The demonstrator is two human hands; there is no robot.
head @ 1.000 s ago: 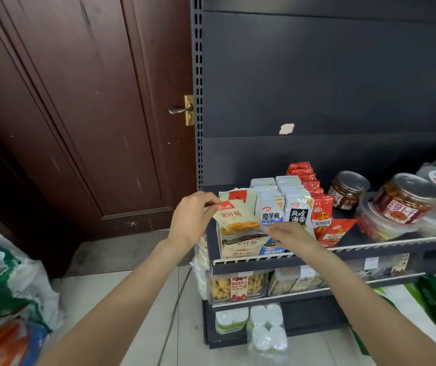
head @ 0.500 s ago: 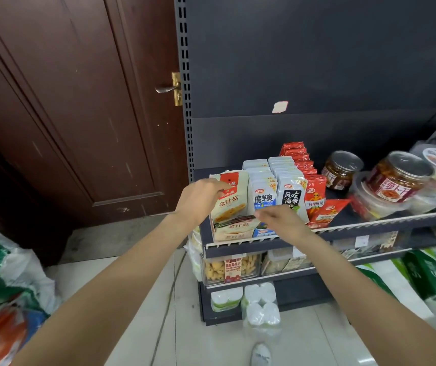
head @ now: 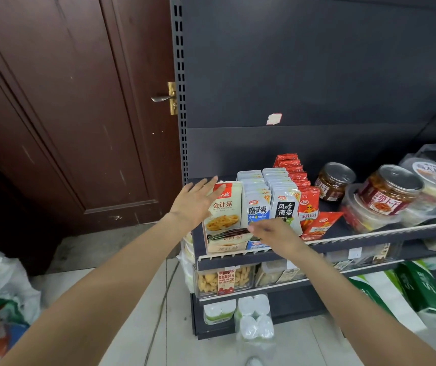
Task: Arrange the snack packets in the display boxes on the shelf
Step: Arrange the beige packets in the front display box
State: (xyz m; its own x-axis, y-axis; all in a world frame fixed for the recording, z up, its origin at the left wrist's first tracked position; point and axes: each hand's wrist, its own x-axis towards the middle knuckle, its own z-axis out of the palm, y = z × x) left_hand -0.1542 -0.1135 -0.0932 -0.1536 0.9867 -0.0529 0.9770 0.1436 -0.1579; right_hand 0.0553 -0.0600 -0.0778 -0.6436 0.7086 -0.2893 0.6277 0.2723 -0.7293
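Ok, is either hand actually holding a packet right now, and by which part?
Neither grips anything. The left hand lies flat, fingers straight, against the left side of the beige packet. The right hand hovers relaxed before the blue packets.

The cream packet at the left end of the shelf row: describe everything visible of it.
The cream packet is a glossy pouch with a red top corner, dark characters and a food picture. It stands upright at the front of the leftmost row, bottom tucked into its display box. The left hand lies open, fingers straight, against its left edge.
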